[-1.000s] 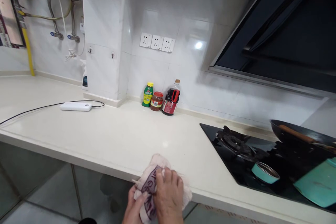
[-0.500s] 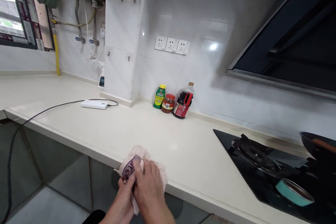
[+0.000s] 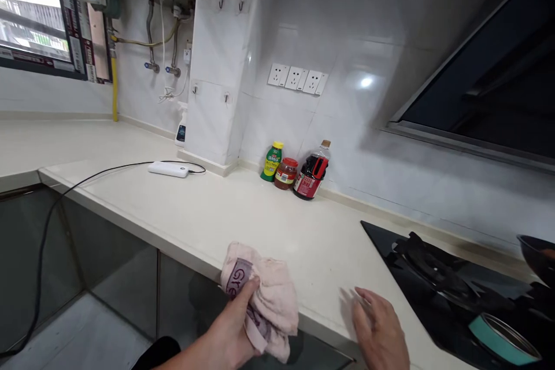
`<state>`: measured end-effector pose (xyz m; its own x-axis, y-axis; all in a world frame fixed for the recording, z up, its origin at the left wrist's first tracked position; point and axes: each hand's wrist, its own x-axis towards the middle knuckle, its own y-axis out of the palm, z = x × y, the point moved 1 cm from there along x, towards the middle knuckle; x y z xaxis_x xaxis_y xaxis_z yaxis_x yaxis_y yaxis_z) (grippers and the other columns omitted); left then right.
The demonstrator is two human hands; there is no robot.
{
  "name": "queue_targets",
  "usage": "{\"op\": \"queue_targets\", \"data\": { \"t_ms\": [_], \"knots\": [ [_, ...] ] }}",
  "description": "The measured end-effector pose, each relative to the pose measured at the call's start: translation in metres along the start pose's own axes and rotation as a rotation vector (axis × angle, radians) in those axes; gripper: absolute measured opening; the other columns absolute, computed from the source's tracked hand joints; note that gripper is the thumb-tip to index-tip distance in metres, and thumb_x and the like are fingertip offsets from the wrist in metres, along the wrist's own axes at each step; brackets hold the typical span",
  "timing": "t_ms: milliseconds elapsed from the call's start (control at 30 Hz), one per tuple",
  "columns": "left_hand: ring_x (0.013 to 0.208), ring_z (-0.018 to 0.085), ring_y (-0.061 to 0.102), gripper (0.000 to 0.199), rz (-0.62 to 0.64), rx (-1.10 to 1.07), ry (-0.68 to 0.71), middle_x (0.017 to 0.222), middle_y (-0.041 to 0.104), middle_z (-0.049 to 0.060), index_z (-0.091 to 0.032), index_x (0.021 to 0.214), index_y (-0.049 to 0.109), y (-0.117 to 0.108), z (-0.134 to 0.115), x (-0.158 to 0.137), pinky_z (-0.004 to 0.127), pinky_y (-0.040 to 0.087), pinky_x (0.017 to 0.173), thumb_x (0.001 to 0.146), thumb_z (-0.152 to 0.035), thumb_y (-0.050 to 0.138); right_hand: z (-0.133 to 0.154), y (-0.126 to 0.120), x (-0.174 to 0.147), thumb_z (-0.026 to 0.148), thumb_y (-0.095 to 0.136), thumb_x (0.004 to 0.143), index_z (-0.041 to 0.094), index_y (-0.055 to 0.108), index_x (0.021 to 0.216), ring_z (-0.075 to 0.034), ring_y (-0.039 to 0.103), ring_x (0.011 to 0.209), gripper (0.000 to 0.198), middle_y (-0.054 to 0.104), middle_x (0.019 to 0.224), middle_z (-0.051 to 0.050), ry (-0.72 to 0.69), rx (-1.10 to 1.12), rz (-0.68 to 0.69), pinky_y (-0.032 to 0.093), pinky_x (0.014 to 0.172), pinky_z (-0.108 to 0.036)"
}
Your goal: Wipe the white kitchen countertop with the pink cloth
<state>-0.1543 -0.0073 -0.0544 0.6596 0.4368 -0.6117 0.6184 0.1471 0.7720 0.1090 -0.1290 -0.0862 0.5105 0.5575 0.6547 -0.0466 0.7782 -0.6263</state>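
Pink cloth [image 3: 264, 300], bunched at the table [image 3: 208, 214] edge in the lower middle of the frame, is pinched in the left hand [image 3: 234, 329]; right hand [image 3: 379, 329] rests spread beside it.

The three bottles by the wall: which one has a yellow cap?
The green bottle, leftmost of the three. The jar beside it has a red lid, and the dark bottle on the right has a brown cap.
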Motion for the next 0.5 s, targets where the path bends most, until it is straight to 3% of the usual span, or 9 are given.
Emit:
{"op": "queue_targets", "data": {
  "t_ms": [100, 233, 300, 367, 500],
  "knots": [
    [0.085, 0.03, 0.073, 0.042, 0.062, 0.073, -0.161, 0.097, 0.076, 0.014, -0.015, 0.111, 0.066, 0.001, 0.024, 0.018, 0.043, 0.056, 0.082, 0.087, -0.05, 0.068, -0.007, 0.001, -0.002, 0.067, 0.036, 0.091, 0.023, 0.065, 0.106, -0.031, 0.059, 0.105, 0.055, 0.067, 0.111, -0.009, 0.069, -0.045, 0.092, 0.045, 0.087, -0.047],
    [0.096, 0.037, 0.071, 0.053, 0.364, 0.17, -0.333, 0.104, 0.074, 0.022, -0.014, 0.114, 0.067, 0.007, 0.069, 0.056, 0.054, 0.052, 0.089, 0.087, -0.058, 0.063, 0.015, -0.001, -0.001, 0.063, 0.03, 0.093, 0.023, 0.066, 0.106, -0.031, 0.057, 0.106, 0.056, 0.069, 0.111, -0.008, 0.073, -0.118, 0.166, 0.043, 0.087, -0.045],
    [0.101, 0.04, 0.069, 0.051, 0.434, 0.181, -0.319, 0.107, 0.073, 0.023, -0.017, 0.115, 0.068, 0.01, 0.087, 0.074, 0.059, 0.049, 0.092, 0.086, -0.058, 0.062, 0.018, -0.002, 0.0, 0.061, 0.027, 0.093, 0.022, 0.065, 0.108, -0.031, 0.057, 0.107, 0.056, 0.068, 0.114, -0.008, 0.114, -0.143, 0.193, 0.043, 0.086, -0.045],
    [0.104, 0.042, 0.068, 0.048, 0.422, 0.176, -0.282, 0.107, 0.073, 0.024, -0.019, 0.115, 0.069, 0.01, 0.097, 0.086, 0.062, 0.047, 0.093, 0.085, -0.055, 0.062, 0.014, -0.003, 0.001, 0.059, 0.026, 0.092, 0.023, 0.065, 0.109, -0.031, 0.057, 0.11, 0.056, 0.068, 0.117, -0.008, 0.129, -0.162, 0.235, 0.044, 0.085, -0.044],
    [0.105, 0.043, 0.067, 0.043, 0.396, 0.154, -0.237, 0.106, 0.073, 0.025, -0.019, 0.113, 0.069, 0.004, 0.092, 0.087, 0.063, 0.046, 0.095, 0.083, -0.049, 0.063, 0.006, -0.003, 0.0, 0.059, 0.027, 0.089, 0.022, 0.066, 0.112, -0.031, 0.057, 0.111, 0.057, 0.067, 0.119, -0.009, 0.132, -0.189, 0.3, 0.045, 0.085, -0.044]
  ]
}}
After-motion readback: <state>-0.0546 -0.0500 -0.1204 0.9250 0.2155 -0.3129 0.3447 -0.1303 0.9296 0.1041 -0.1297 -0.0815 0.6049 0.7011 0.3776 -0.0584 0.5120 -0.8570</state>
